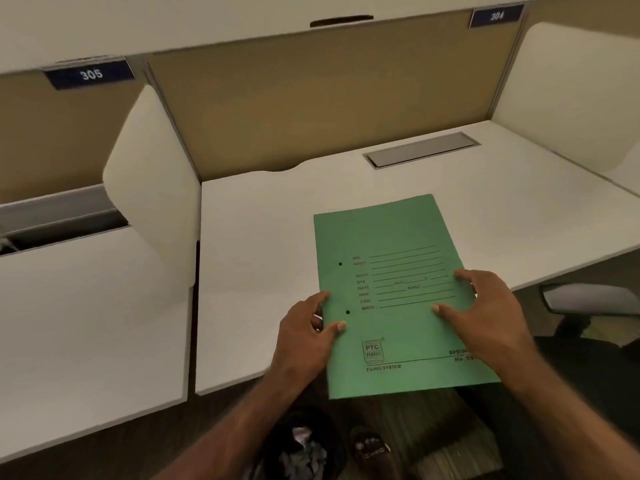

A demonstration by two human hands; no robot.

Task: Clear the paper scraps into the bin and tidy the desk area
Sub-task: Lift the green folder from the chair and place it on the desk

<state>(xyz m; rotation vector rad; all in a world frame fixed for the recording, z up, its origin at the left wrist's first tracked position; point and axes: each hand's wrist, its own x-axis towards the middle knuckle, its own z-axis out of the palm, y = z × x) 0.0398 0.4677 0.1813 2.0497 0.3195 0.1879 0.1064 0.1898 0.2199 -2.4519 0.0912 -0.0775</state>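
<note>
Head: folder (398, 233) overhangs desk (256, 265) near edge, long axis front-back; left hand (302, 341) pinches left edge, right hand (491, 311) flat on top.

White desk (263, 237) w/ tan partition (311, 105); plate 305 (90, 74), plate 304 (496, 16); striped carpet (443, 427).

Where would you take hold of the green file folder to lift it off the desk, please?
By its near end, coming from the front. The green file folder lies flat on the desk, but its near end overhangs the front edge, so fingers can slip underneath with thumbs on top. The left hand pinches the left edge close by.
</note>
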